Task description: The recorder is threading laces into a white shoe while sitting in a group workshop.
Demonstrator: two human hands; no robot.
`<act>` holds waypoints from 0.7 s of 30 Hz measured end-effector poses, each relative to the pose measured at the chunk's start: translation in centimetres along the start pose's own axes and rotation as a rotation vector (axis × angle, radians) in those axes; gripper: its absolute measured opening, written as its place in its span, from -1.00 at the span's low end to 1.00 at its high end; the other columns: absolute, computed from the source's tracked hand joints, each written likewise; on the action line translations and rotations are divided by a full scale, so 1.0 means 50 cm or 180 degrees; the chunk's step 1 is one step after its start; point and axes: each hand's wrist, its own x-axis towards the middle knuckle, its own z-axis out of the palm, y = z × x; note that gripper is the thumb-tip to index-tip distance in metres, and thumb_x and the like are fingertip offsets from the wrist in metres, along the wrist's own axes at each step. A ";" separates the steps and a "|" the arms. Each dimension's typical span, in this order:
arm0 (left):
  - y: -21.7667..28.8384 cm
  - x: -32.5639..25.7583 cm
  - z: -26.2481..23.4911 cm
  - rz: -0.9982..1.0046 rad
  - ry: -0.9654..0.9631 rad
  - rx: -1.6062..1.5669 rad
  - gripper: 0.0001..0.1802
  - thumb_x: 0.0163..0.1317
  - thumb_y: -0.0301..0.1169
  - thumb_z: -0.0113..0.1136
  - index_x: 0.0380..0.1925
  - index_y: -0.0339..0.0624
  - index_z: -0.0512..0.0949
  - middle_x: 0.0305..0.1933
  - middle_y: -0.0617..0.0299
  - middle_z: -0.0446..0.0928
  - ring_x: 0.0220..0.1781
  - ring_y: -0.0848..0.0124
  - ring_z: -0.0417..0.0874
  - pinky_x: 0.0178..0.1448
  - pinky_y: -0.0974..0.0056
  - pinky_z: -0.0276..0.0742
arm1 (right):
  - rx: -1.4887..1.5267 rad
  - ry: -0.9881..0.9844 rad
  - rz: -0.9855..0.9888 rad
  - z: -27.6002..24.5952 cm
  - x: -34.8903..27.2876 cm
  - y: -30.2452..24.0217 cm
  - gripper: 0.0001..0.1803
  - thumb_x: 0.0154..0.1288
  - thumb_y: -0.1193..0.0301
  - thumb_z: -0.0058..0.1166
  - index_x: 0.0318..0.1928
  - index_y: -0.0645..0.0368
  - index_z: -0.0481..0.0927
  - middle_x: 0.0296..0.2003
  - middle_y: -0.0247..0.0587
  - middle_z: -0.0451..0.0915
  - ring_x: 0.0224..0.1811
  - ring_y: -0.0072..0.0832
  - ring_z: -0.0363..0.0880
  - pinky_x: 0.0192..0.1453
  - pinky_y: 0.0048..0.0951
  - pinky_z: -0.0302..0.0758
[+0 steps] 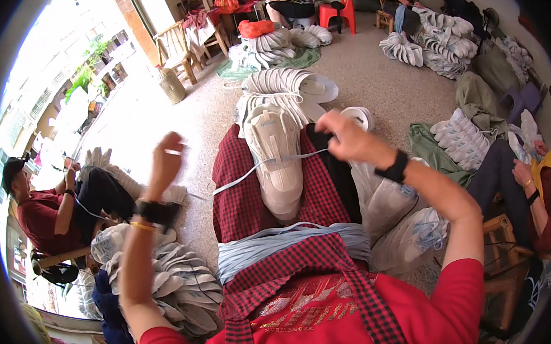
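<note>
Both my left hand [165, 154] and right hand [346, 137] pinch the pale blue flat shoelace [250, 171] threaded through the white mesh sneaker [277, 159]; uneven pulling could leave lopsided ends.

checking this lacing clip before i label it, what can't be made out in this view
- Left hand, head view: motion blur; whether its fingers pinch the light blue lace cannot be told.
- Right hand, head view: curled fingers hide its grip on the lace.
- White shoe, head view: its heel end sinks between the knees on the checked apron.
- Bundle of laces, head view: the apron fold covers its lower edge.
</note>
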 end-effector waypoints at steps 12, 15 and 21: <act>0.222 -0.092 0.148 0.1154 -0.1087 0.0178 -0.74 0.20 -0.42 0.30 -0.13 -0.12 0.50 -0.32 0.11 0.47 -0.37 0.13 0.61 -0.34 0.07 0.49 | -0.0458 -0.0218 -0.0436 0.118 0.005 -0.057 -0.89 0.31 0.45 0.07 -0.22 0.20 0.45 -0.45 -0.06 0.54 -0.40 -0.03 0.62 -0.36 -0.11 0.54; 0.167 -0.097 0.111 0.1689 -0.0992 0.0739 -0.86 0.30 -0.39 0.20 -0.19 -0.09 0.47 -0.39 0.12 0.39 -0.45 0.11 0.55 -0.42 0.02 0.44 | -0.0815 -0.0458 -0.0590 0.098 -0.006 -0.038 -0.90 0.33 0.43 0.00 -0.28 0.19 0.42 -0.48 -0.06 0.51 -0.44 -0.04 0.60 -0.41 -0.09 0.51; 0.045 -0.143 -0.097 0.1108 -0.0614 0.1916 -0.89 0.25 -0.55 0.09 -0.26 -0.09 0.47 -0.33 0.08 0.50 -0.38 0.06 0.60 -0.40 0.05 0.53 | -0.1300 -0.0270 0.0225 -0.103 -0.106 0.029 -0.91 0.30 0.42 -0.08 -0.32 0.14 0.44 -0.48 -0.02 0.52 -0.40 -0.02 0.59 -0.33 -0.03 0.50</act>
